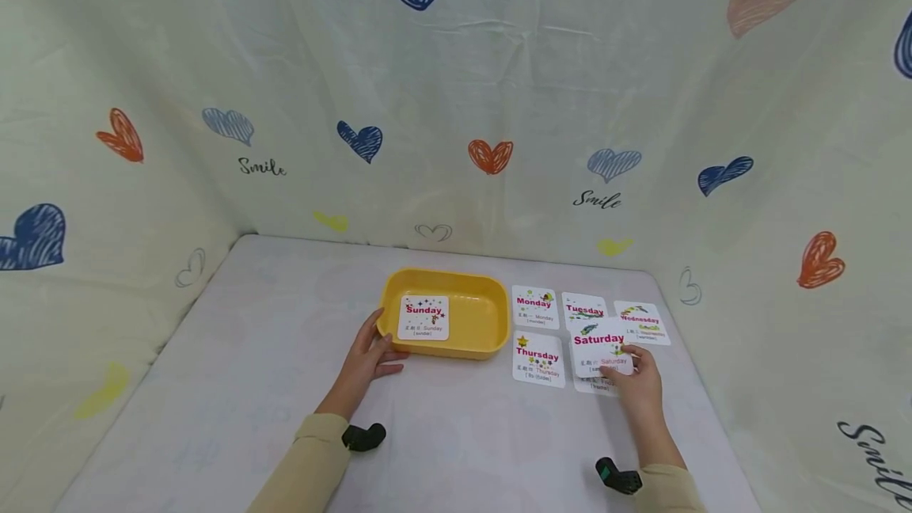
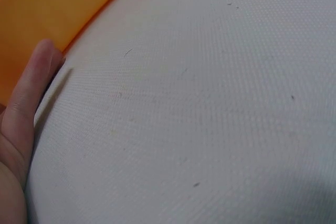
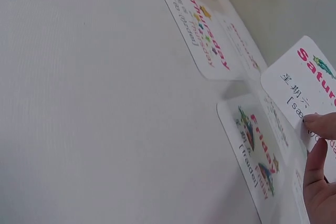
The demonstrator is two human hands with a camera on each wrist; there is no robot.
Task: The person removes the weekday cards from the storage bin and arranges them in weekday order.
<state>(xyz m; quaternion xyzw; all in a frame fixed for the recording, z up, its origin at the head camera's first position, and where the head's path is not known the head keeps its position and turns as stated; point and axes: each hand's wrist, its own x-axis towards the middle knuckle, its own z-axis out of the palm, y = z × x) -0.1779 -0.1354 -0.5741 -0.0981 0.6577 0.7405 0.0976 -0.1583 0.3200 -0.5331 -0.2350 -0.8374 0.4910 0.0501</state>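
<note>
My right hand [image 1: 640, 378] pinches the Saturday card [image 1: 594, 339] by its lower right corner, thumb on its printed face. That card is held above the Friday card [image 3: 257, 153], covering most of it in the head view. At the near left corner of a yellow tray [image 1: 492, 323], my left hand [image 1: 366, 356] grips the rim; one finger [image 2: 37, 77] lies against the outer wall in the left wrist view. The Sunday card [image 1: 423, 318] lies inside the tray, towards its left end.
Right of the tray, the Monday card [image 1: 536, 307], Tuesday card [image 1: 584, 306] and Wednesday card [image 1: 644, 323] form a back row. The Thursday card [image 1: 538, 359] lies in front of Monday. A heart-printed curtain [image 1: 527, 212] surrounds the white table [image 1: 456, 434].
</note>
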